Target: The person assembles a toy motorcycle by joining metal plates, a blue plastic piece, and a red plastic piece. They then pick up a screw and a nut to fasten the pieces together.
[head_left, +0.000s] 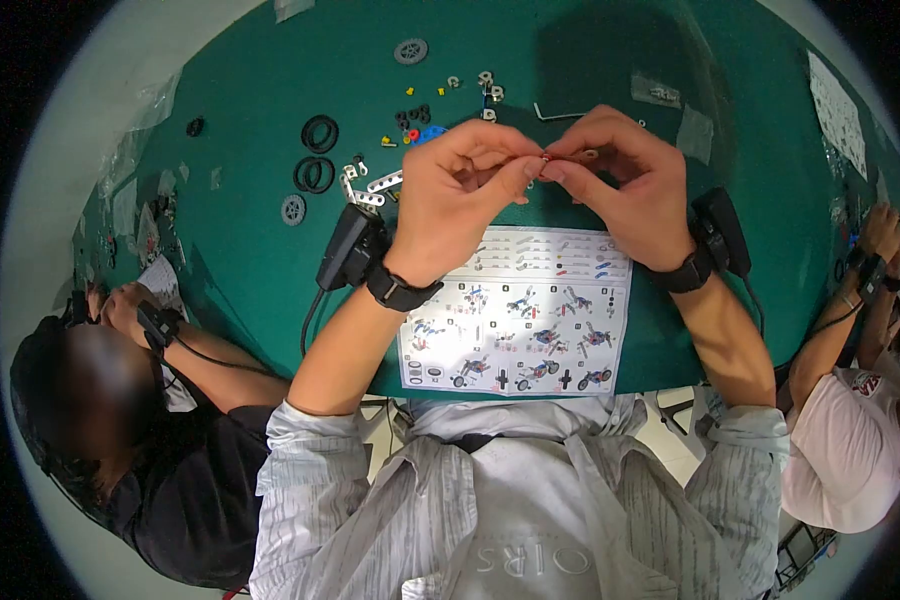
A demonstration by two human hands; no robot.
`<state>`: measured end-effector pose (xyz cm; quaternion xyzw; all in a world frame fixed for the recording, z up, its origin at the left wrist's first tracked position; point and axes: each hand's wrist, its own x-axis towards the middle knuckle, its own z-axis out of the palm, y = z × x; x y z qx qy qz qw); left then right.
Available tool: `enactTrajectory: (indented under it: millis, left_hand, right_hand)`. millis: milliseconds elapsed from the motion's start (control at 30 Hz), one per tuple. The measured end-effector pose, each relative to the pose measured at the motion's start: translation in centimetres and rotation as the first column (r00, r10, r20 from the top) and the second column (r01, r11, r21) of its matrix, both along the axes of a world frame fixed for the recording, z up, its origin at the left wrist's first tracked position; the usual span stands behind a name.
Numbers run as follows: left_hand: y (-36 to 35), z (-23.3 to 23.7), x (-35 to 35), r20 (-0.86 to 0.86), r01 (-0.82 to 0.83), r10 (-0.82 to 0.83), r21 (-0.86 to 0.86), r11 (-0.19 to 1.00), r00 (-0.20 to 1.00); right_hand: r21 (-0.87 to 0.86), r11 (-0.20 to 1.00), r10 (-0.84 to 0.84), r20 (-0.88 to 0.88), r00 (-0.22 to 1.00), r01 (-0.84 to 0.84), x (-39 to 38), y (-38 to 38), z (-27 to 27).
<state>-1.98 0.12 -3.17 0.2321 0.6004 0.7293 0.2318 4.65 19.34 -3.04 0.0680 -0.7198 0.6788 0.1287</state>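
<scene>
Both hands meet above the green table, with fingertips nearly touching. My left hand (467, 187) pinches one end of a small red part (547, 160), and my right hand (622, 172) pinches it from the other side. Fingers cover most of the part. Below the hands lies a printed instruction sheet (515, 320) with pictures of a model motorcycle. Beside my left hand are silver perforated strips (384, 182) and a blue piece (431, 133), partly behind the fingers. An L-shaped hex key (558, 116) rests just beyond my right hand.
Black tyres (320, 133), a grey wheel (293, 209) and another wheel (410, 51) lie left and far. Small black, yellow and silver pieces sit beyond my left hand. A plastic bag (659, 92) lies far right. One person (150, 440) sits left, others (845, 440) right.
</scene>
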Motion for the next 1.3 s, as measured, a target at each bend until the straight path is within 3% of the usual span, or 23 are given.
enactTrajectory:
  millis: [533, 933, 1300]
  left_hand:
    - [-0.26, 0.61, -0.19, 0.005, 0.043, -0.043, -0.025, 0.999, 0.999]
    - [-0.03, 0.54, -0.07, 0.004, 0.033, -0.033, -0.008, 0.999, 0.999]
    - [0.19, 0.06, -0.02, -0.028, -0.007, 0.006, -0.018, 1.0, 1.0]
  right_hand:
    - [0.045, 0.998, 0.053, -0.015, 0.998, -0.052, -0.26, 0.28, 0.11]
    - [0.186, 0.983, 0.019, -0.094, 0.995, -0.001, -0.37, 0.38, 0.19]
    - [0.2, 0.98, 0.009, -0.12, 0.993, 0.015, -0.41, 0.42, 0.17]
